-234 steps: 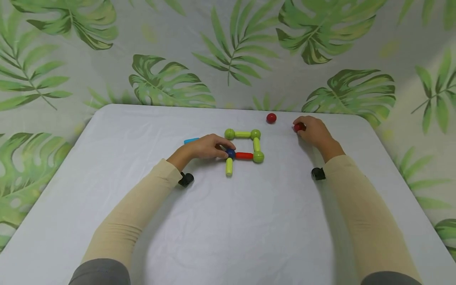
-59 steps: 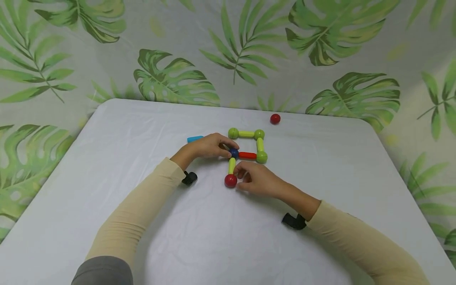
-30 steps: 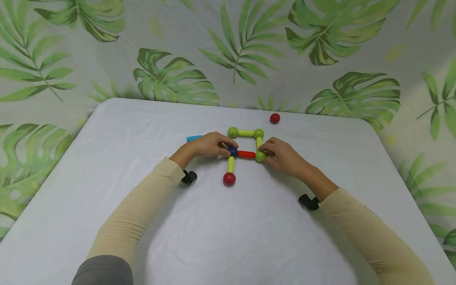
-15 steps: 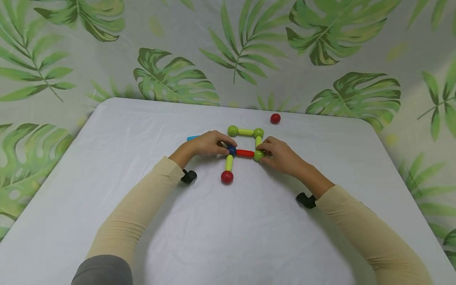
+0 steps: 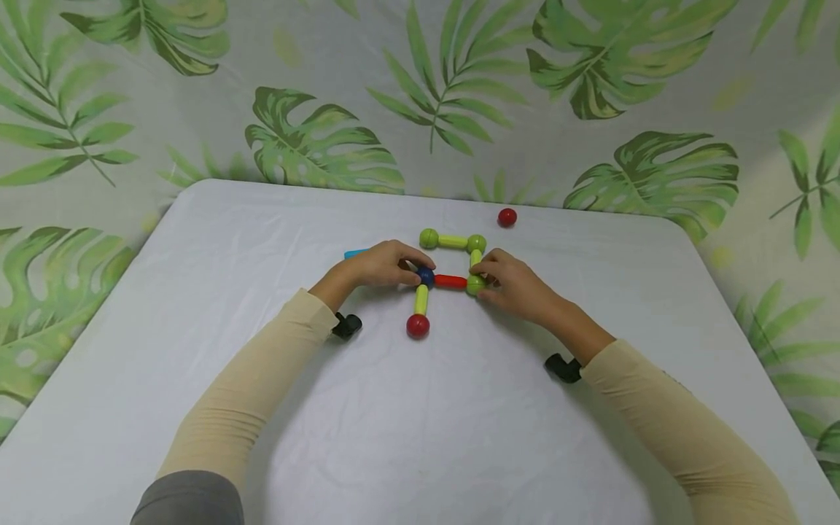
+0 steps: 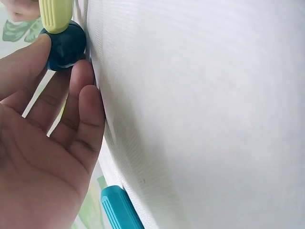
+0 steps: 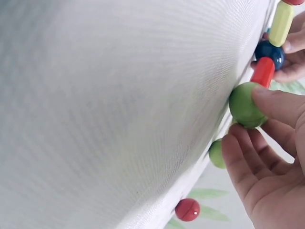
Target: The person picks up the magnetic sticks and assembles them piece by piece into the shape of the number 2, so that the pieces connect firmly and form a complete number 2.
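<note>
My left hand [image 5: 389,264] pinches a dark blue ball [image 6: 66,46] between thumb and fingers. My right hand [image 5: 517,286] holds a green ball [image 7: 246,105] the same way. A red rod [image 5: 450,281] joins these two balls. From the blue ball a yellow-green rod [image 5: 421,300] runs toward me, ending in a red ball [image 5: 418,326]. Beyond the right hand, another yellow-green rod [image 5: 475,257] leads to a far green ball [image 5: 477,243]. A further rod [image 5: 453,241] links that to the back-left green ball [image 5: 429,238]. All lie flat on the table.
A loose red ball [image 5: 507,217] lies near the table's back edge. Partly behind the left hand is a blue rod [image 6: 121,208]. A leaf-patterned cloth [image 5: 433,95] hangs behind the white table [image 5: 420,430].
My right hand brought a red ball from the right to the near rod's end, let it go, then took hold of the near green ball. The joined pieces shifted slightly left and away.
</note>
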Action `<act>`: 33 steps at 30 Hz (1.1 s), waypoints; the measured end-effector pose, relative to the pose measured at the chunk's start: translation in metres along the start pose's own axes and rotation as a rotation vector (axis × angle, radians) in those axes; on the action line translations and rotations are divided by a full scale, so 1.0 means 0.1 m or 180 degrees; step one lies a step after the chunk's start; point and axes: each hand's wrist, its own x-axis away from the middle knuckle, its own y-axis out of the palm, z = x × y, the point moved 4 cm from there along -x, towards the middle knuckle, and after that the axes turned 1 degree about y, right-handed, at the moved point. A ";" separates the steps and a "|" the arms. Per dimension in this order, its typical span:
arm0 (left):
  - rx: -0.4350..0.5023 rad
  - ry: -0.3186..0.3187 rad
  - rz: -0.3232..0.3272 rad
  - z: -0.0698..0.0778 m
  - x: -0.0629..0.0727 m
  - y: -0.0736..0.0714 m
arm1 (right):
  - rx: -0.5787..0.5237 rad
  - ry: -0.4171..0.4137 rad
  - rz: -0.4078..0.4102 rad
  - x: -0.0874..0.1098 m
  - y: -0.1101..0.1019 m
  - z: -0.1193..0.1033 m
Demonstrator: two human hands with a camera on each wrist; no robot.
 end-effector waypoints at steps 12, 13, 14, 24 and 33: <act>-0.0562 0.0029 0.0320 -0.02 0.49 -0.29 | 0.0060 -0.0093 0.0036 0.01 0.01 0.01; -0.0576 0.0038 0.0408 -0.01 0.58 -0.35 | 0.0031 -0.0070 0.0026 0.01 0.00 0.02; -0.0582 0.0035 0.0504 -0.01 0.68 -0.41 | -0.0008 -0.0043 0.0013 0.01 0.00 0.02; -0.0387 -0.0253 0.1045 -0.12 1.44 -0.72 | -0.0405 0.0278 -0.0109 -0.03 0.02 0.11; -0.0450 -0.0325 0.0938 -0.31 1.54 -0.69 | -0.0706 0.0593 -0.0262 -0.06 0.06 0.20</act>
